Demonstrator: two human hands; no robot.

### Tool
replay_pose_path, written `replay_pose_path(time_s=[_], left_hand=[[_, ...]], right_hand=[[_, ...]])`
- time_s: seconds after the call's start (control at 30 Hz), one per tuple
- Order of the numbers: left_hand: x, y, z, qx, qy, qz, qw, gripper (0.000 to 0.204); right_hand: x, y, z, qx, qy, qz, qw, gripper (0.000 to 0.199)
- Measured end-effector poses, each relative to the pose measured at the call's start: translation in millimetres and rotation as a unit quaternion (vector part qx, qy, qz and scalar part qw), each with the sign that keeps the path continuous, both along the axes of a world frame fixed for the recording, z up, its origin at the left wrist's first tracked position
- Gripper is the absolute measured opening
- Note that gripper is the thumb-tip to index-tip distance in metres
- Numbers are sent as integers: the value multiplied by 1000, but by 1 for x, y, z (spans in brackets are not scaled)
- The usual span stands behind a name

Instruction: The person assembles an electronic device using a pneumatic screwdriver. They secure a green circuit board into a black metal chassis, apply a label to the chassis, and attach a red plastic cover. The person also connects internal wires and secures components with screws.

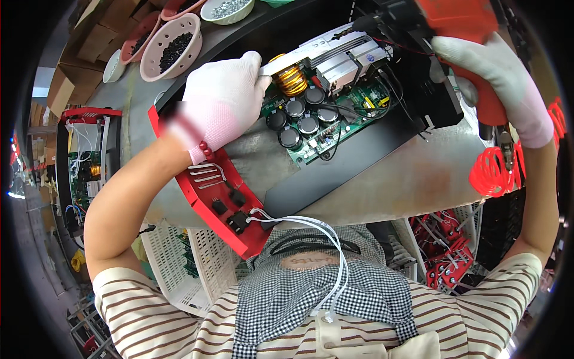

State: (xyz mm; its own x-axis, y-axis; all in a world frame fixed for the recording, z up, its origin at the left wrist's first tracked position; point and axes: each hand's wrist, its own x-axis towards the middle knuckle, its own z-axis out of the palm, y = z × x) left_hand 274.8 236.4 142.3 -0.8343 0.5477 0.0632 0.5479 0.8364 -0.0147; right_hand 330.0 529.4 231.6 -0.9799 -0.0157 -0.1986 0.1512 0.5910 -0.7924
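Observation:
My left hand (224, 96), in a white and pink glove, has its fingers closed on the end of a pale metal strip (305, 51) over a green circuit board (359, 113). Beside the fingers sit a copper coil (291, 78) and several black round capacitors (308, 124). Silver heat sinks (350, 69) stand under the strip. In my gloved right hand (496, 72) is a red pistol-grip air screwdriver (457, 24), its dark nose pointing left toward the strip's far end. A red slotted end panel (209, 194) with white wires (311, 221) lies below my left wrist.
The black casing (353, 164) rests on a metal bench (382, 182). Bowls of screws, one pink (191, 54) and one pale (233, 18), stand at the far left. A red coiled hose (493, 173) hangs at right. White crates (173, 263) sit below the bench; another unit (89, 161) stands left.

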Motion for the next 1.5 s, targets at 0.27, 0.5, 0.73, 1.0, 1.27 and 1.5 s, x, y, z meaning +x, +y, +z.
replay_pose_path(time_s=[0.27, 0.5, 0.73, 1.0, 1.27, 1.5], left_hand=[[-2, -4, -2, 21, -21, -2, 1000, 20], [0, -2, 1, 12, -31, 6, 999, 19], [-1, -3, -1, 24, -38, 4, 999, 19], [-1, -9, -5, 27, -11, -21, 999, 19], [1, -20, -5, 7, -28, 5, 1000, 23], [-4, -21, 8, 17, -86, 33, 996, 31]], right_hand=[[-35, -10, -5, 59, -55, 68, 994, 32], [-67, -58, 65, 257, -195, 111, 940, 27], [-75, -57, 55, 319, -138, 170, 922, 36], [-49, -84, 66, 438, -133, 108, 883, 45], [-53, -69, 55, 369, -51, 221, 901, 47], [-40, -53, 64, 108, -46, 156, 981, 31]])
